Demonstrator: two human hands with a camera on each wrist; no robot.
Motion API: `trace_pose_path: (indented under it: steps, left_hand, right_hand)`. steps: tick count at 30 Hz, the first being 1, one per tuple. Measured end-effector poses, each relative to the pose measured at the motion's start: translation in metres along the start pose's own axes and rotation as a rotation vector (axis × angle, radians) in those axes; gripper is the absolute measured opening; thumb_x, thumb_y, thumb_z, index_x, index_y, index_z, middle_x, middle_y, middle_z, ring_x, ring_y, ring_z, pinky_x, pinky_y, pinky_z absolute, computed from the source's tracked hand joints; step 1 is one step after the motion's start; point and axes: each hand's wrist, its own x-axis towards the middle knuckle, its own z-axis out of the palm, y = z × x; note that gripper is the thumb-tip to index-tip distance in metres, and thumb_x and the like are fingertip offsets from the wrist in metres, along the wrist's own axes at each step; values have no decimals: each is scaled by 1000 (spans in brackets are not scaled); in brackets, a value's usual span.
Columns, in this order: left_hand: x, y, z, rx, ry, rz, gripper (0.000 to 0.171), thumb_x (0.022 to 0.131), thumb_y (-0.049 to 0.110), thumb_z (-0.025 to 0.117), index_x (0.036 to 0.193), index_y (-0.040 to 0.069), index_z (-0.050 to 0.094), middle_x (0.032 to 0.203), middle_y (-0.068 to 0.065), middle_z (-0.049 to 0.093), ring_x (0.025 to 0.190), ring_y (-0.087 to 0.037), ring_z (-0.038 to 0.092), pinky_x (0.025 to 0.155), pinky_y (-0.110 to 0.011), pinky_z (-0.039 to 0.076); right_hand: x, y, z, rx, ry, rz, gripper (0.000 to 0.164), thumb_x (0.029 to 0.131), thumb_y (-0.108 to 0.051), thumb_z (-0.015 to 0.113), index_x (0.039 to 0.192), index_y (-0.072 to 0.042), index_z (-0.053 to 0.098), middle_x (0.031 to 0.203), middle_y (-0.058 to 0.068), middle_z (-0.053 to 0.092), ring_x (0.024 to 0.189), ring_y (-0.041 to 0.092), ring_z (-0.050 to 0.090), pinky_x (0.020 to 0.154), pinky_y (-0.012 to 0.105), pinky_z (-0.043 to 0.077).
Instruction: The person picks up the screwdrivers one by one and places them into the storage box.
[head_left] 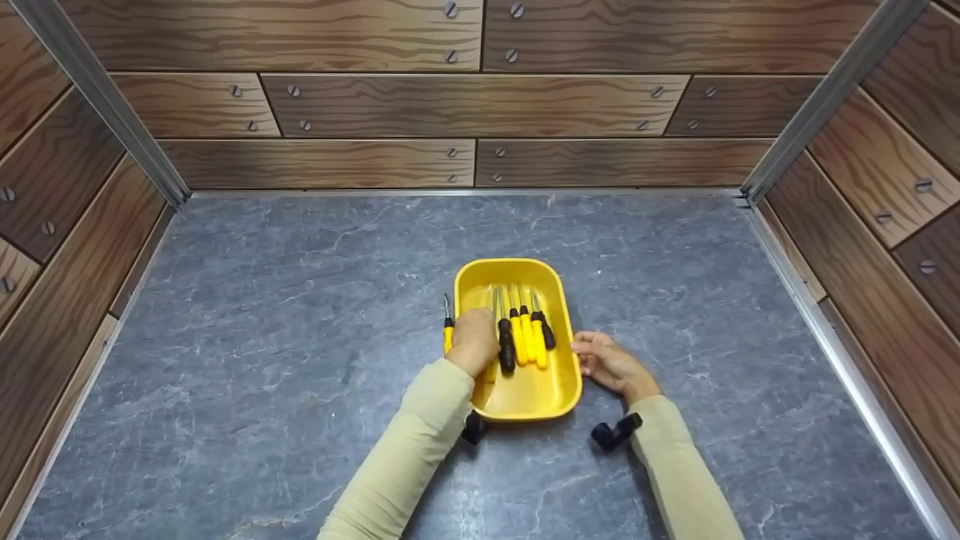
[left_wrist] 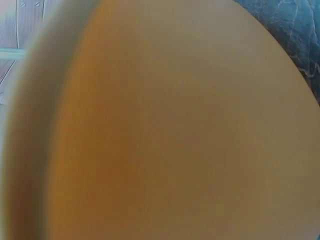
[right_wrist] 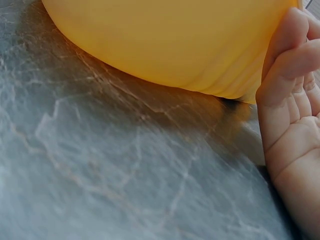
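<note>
A yellow plastic tray (head_left: 525, 401) lies on the grey marbled surface, holding several screwdrivers (head_left: 529, 337) with yellow or black handles. My left hand (head_left: 474, 337) reaches over the tray's left side, back of the hand up. Its fingers are hidden, so I cannot tell what they hold. A yellow handle (head_left: 491, 371) shows just below it. Another screwdriver (head_left: 448, 330) shows outside the tray's left wall. My right hand (head_left: 611, 365) pinches the tray's right rim; in the right wrist view its bent fingers (right_wrist: 285, 60) meet the tray's edge. Blurred yellow tray wall (left_wrist: 190, 125) fills the left wrist view.
Wood-patterned panels (head_left: 472, 105) enclose the surface (head_left: 262, 337) at the back and both sides, with metal rails (head_left: 832, 375) along the edges. Black wrist mounts (head_left: 616, 432) sit at both sleeves, close to the tray's near end.
</note>
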Motion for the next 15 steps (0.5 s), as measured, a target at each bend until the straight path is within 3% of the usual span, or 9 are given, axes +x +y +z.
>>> trace_pose_path:
  steps: [1,2,6,12,15]
  left_hand:
    - [-6,2,-8,-5,6,2,14,73,14,75,82,4,70,81,-12,73,77,-27,71,66,-36,61]
    - [-17,11,-30,-11,-35,-26,16,72,10,76,85,1,70,85,-15,73,81,-31,71,70,-39,62]
    - [-34,20,-58,-57,-38,-27,16,74,12,78,83,1,69,87,-16,73,83,-31,71,73,-38,61]
    - [-37,21,-70,-138,-94,-57,18,78,14,78,80,0,67,91,-18,72,87,-32,69,79,-41,60]
    - [-35,20,-72,-145,-106,-66,21,77,15,78,70,3,62,86,-16,72,82,-31,69,72,-40,60]
  right_hand:
    - [0,0,0,-1,1,0,22,96,-4,49,82,-14,63,74,-8,67,58,1,55,50,8,40]
    - [0,0,0,-1,0,0,22,96,-4,49,82,-14,63,74,-8,67,58,1,55,50,8,40]
    - [0,0,0,3,-4,-2,20,96,-5,51,82,-15,63,74,-8,67,57,0,54,49,8,40]
    - [0,0,-1,11,-14,-2,20,96,-6,53,82,-14,64,73,-8,67,56,0,54,50,8,41]
    - [0,0,-1,10,-10,4,19,96,-6,53,81,-14,63,73,-8,67,56,0,54,49,8,41]
